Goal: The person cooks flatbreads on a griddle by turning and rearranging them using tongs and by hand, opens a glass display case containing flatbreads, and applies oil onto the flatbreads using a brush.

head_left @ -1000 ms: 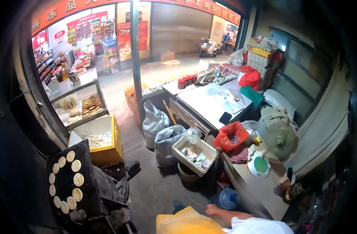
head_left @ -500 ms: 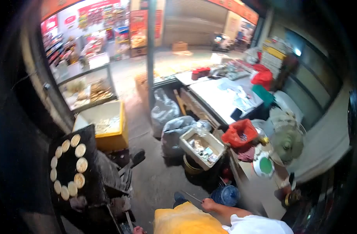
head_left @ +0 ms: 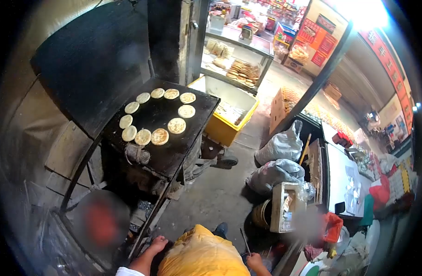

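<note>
Low in the view, my left hand [head_left: 159, 244] is closed beside the front edge of the black griddle stand; what it holds, if anything, is too small to make out. On the other side of the yellow apron [head_left: 204, 253], my right hand [head_left: 254, 261] grips a thin metal rod [head_left: 244, 241] that points up and forward. Several round flatbreads [head_left: 177, 125] lie in a ring on the black griddle [head_left: 153, 115] at the upper left. A bundled cloth [head_left: 137, 154] rests at the griddle's near edge.
A yellow-sided foam box [head_left: 224, 130] stands behind the griddle. Grey sacks [head_left: 276, 175] and a white box with banknotes [head_left: 277, 207] are at the right, near a white table [head_left: 340, 177] with a phone [head_left: 340, 208]. A blurred red patch [head_left: 102, 223] is at lower left.
The view has swung left, bringing the griddle toward the middle. My left hand and forearm have come fully into view. The rod is still in my right hand.
</note>
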### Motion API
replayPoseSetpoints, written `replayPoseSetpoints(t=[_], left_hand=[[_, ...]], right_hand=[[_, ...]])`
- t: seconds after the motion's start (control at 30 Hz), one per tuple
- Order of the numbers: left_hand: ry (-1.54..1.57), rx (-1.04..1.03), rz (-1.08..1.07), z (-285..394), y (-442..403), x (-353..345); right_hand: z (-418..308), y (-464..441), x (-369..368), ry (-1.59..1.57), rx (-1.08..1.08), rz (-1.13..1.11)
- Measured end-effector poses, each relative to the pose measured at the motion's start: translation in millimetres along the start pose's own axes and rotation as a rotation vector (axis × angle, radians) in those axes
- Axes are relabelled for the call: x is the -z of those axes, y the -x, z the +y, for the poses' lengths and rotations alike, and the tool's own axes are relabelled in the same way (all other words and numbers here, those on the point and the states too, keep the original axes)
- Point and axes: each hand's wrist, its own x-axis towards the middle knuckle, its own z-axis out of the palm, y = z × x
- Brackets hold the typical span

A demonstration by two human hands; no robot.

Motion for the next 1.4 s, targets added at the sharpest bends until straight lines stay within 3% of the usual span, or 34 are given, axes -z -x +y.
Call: replayPoseSetpoints(t=[0.1, 0.33, 0.4, 0.47, 0.67, 0.73, 0.83, 0.93, 1.07, 1.13, 1.17, 1.23, 1.27, 1.3, 1.37, 1.4], left_hand=[[0.032, 0.029, -0.019, 21.8, 25.2, 6.7], [-0.005, -0.031, -0.001, 57.2, 52.4, 17.9], [-0.027, -0.041, 0.025, 41.7, 33.1, 8.8], [-0.02, -0.017, 0.082, 26.6, 37.1, 8.1], [0.079, 0.007, 0.112, 16.6, 33.0, 1.0], [0.138, 0.01, 0.135, 11.8, 41.4, -2.4], [0.148, 0.036, 0.128, 9.5, 60.0, 1.1], [0.187, 0.06, 0.129, -5.3, 63.7, -4.4], [0.152, 0.043, 0.167, -19.5, 65.5, -10.1], [0.131, 0.059, 0.129, -13.7, 64.5, -8.8], [0.169, 0.072, 0.126, -13.7, 63.7, -7.7], [0.192, 0.1, 0.102, 2.4, 67.1, 0.1], [0.103, 0.032, 0.121, -36.4, 28.9, -21.1], [0.086, 0.057, 0.115, -18.0, 39.4, -13.4], [0.041, 0.07, 0.093, 2.7, 50.7, -4.0], [0.03, 0.049, 0.085, 4.4, 48.6, -3.9]], right_hand=[[16.2, -24.0, -7.2, 0.01, 0.016, 0.035], [-52.9, -35.4, 8.4, 0.02, 0.085, 0.056], [-52.3, -50.4, 2.3, 0.028, 0.154, 0.033], [-17.5, -96.2, -25.3, -0.025, 0.065, -0.012], [-45.7, -87.0, -7.3, -0.066, 0.232, -0.095], [-48.7, -85.3, 0.0, -0.03, 0.121, -0.113], [-39.6, -99.2, 6.5, -0.024, 0.127, -0.206], [-34.4, -106.4, 4.6, 0.109, 0.277, -0.089], [-22.6, -122.4, -13.7, 0.059, 0.137, -0.105], [-50.9, -95.9, -3.4, 0.104, 0.191, -0.072], [-29.1, -109.8, -13.7, 0.056, 0.329, -0.057], [-64.5, -69.3, 0.1, 0.012, 0.444, -0.031], [-62.2, -62.9, 1.1, -0.012, 0.416, -0.034], [-59.3, -56.7, 2.2, -0.037, 0.389, -0.038], [-85.4, -33.7, 15.8, -0.083, 0.082, -0.092], [-79.1, -28.6, 17.4, -0.102, 0.061, -0.076]])
